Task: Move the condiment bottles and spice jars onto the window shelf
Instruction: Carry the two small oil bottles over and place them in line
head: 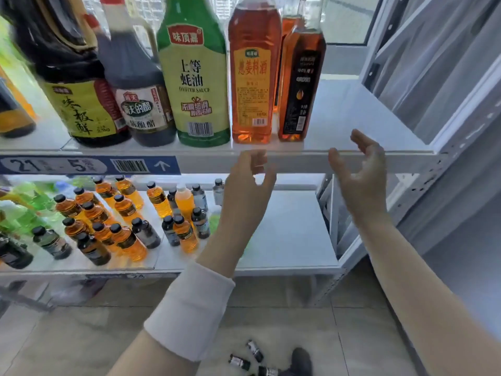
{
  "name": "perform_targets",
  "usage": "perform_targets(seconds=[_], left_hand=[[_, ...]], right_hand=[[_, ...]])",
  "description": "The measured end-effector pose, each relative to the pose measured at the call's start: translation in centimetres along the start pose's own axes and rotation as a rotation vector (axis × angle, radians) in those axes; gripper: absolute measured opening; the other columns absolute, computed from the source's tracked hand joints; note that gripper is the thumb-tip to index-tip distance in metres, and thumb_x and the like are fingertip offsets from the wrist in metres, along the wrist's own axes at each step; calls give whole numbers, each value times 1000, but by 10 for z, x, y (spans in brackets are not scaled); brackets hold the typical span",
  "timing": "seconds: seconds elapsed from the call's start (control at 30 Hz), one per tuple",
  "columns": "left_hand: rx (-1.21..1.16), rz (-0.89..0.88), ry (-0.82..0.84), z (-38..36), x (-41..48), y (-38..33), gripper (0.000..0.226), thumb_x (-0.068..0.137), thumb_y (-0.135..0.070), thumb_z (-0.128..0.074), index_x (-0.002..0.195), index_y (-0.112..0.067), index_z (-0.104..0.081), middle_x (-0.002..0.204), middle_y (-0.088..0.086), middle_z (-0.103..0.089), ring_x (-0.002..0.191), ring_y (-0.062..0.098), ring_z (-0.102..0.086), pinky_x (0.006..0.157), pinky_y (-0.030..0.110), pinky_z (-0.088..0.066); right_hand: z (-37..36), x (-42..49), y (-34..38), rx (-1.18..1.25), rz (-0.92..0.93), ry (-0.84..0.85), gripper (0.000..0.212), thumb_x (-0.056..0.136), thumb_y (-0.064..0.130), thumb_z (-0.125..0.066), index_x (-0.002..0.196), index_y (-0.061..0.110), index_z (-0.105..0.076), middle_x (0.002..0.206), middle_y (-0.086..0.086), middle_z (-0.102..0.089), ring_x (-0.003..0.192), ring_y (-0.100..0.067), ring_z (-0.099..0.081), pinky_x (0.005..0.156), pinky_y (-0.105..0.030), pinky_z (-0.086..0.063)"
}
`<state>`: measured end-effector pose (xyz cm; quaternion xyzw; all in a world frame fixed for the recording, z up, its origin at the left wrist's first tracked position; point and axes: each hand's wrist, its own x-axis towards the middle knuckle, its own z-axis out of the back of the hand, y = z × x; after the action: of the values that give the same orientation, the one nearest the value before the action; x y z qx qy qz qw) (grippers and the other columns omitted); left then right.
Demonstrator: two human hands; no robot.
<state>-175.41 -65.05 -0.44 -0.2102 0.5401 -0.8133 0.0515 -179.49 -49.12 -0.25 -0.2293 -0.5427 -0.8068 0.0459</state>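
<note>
Loosely curled empty hands (248, 183) (362, 172) near shelf edge (298, 160)

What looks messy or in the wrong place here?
Three small dark bottles lie on their sides on the floor, beside a dark shoe. Similar bottles stand on the lower shelf, so these look dropped.

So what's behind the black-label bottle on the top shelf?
Behind the black-label bottle stands another amber bottle; only its shoulder and a narrow strip down one side show. Its label and base are covered. Farther back is the window.
</note>
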Motion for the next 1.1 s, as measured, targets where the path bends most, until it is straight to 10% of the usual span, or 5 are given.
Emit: perform_targets(seconds=[0.3,0.57,0.9,1.1], left_hand=[[313,3,346,24,-118,56,36,92,-25,-53,125,-13,-49,127,3,-54,116,19,-51,90,27,-38],[521,-54,727,-10,-249,69,40,91,-30,-52,128,-14,-47,129,7,-52,118,26,-48,97,35,-36],[692,-302,1204,-15,-455,65,39,93,-30,-46,130,-17,-45,131,7,-49,122,28,-44,99,37,-31],[695,-767,1518,-9,-563,65,39,95,-31,-42,132,-18,-41,134,3,-48,124,23,-43,103,34,-28]], right_hand=[[18,-197,-29,-281,-331,24,47,89,31,-58,130,12,-47,128,0,-42,127,-17,-31,95,-10,-30],[78,-355,-46,-468,-541,-17,48,85,25,-64,126,7,-50,129,-9,-49,125,-23,-42,106,-29,-29],[168,-587,-33,-576,-961,-209,50,89,32,-58,130,7,-46,131,-11,-47,126,-24,-37,104,-29,-29],[191,-712,2,-654,-1193,-354,50,90,32,-54,133,10,-43,134,-8,-45,128,-24,-36,106,-29,-27]])
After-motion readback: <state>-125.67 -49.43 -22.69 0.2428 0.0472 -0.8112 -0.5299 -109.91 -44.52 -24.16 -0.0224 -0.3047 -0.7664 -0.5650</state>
